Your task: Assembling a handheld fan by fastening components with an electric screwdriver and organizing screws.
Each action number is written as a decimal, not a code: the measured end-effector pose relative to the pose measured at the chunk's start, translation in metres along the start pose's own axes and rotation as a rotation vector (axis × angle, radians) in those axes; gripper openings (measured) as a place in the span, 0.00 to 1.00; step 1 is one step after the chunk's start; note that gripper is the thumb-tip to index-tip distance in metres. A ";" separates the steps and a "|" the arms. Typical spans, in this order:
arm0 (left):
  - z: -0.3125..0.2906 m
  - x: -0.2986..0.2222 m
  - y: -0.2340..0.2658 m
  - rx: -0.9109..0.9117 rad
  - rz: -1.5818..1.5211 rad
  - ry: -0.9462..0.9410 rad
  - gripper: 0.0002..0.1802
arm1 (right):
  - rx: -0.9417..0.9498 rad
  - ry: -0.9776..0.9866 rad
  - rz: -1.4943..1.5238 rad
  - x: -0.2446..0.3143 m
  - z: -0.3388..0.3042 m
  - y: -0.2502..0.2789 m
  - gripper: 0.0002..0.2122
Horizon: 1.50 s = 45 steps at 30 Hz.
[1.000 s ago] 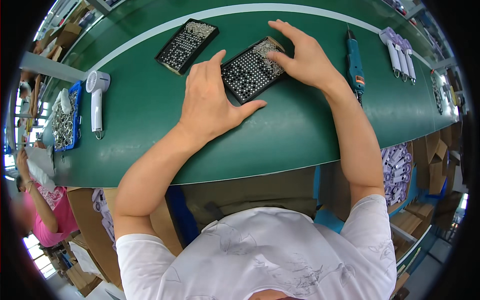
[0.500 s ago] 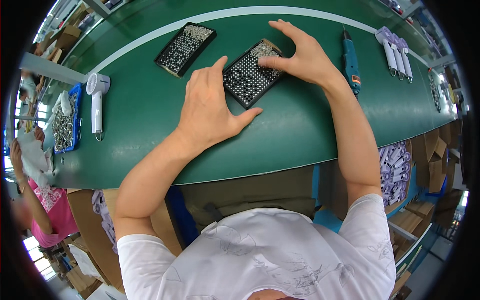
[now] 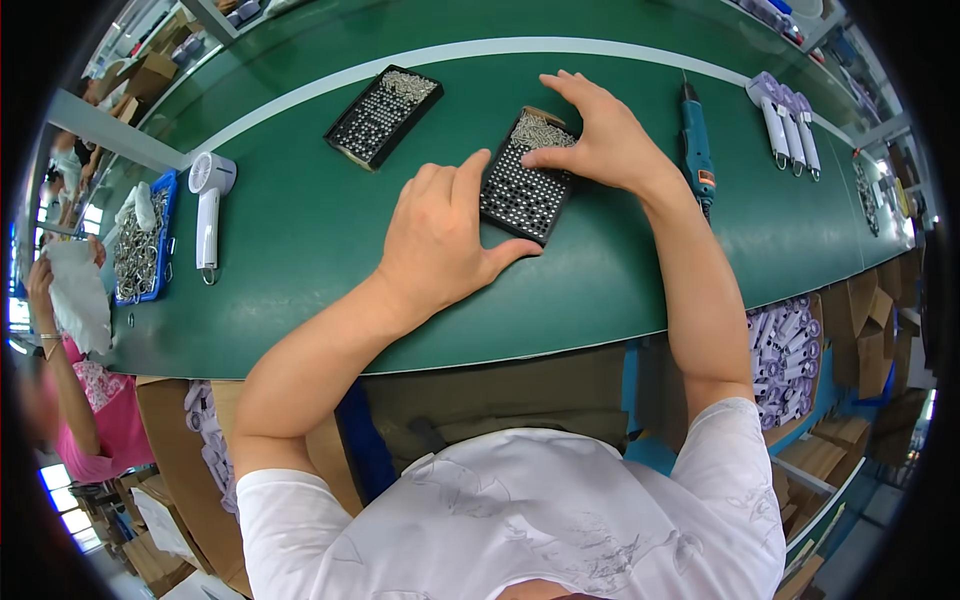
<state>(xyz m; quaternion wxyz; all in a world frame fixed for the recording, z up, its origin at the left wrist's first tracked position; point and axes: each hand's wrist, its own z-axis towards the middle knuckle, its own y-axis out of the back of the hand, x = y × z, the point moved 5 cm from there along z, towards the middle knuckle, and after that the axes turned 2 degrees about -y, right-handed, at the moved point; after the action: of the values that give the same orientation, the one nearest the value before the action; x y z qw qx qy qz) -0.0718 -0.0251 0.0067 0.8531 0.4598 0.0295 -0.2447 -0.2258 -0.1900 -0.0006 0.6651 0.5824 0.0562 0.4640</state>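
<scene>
A black perforated tray [image 3: 521, 203] lies tilted across the bench, with small silver pieces [image 3: 541, 131] that look like screws heaped at its far end and many of its holes filled. My left hand [image 3: 437, 237] spans the tray's left side, index fingertip at the left edge and thumb at the near corner. Over the far right part is my right hand [image 3: 608, 135], fingers spread past the edge and thumb above the small pieces. Whether that thumb touches them I cannot tell. A second black perforated tray [image 3: 373, 123] with similar pieces lies farther left.
A teal electric screwdriver [image 3: 697, 150] lies to the right, before several white-and-purple handheld fans [image 3: 790, 130]. At left are another white fan [image 3: 208, 215] and a blue bin [image 3: 146, 240] of metal rings. Beside it, a person [image 3: 88, 415] in pink holds a white bag [image 3: 80, 295].
The tray between my hands has shifted right and turned to lie more nearly end-on to me. My left hand has moved right with it. The whole view has also shifted slightly.
</scene>
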 end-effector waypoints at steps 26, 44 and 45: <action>0.002 -0.005 -0.006 -0.044 -0.170 -0.114 0.39 | 0.074 -0.059 -0.007 -0.011 -0.003 0.034 0.45; -0.003 0.137 0.030 -0.029 0.243 0.415 0.60 | 0.054 -0.034 0.034 0.014 -0.008 0.030 0.47; -0.003 0.132 0.028 -0.042 0.268 0.414 0.59 | 0.081 0.008 -0.016 0.019 -0.012 0.033 0.50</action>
<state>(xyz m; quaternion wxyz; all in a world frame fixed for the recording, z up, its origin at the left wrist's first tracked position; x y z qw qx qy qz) 0.0569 -0.0616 -0.0099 0.8632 0.4820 0.1473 -0.0293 -0.2405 -0.1721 0.0315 0.6444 0.6065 0.0824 0.4584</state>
